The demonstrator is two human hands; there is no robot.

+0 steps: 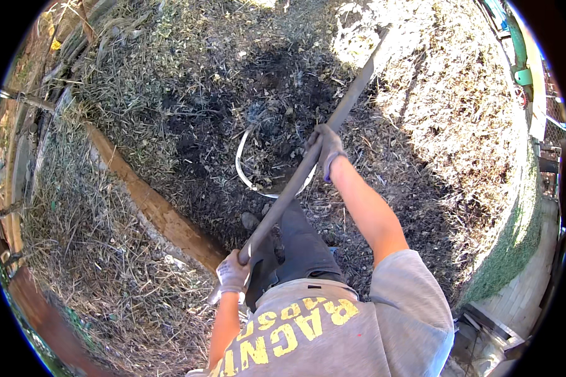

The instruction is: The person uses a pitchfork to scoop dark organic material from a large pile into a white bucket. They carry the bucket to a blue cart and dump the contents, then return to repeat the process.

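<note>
In the head view, the step in hand looks like working a long pole [285, 196] over the straw [446, 132], and the next move seems to call for a steady two-handed grip. The gloved left hand [233, 274] is closed around the pole's lower part, the gloved right hand [326, 149] clamped higher up; the pole slants across a white hoop [239, 166] toward sunlit straw.
</note>
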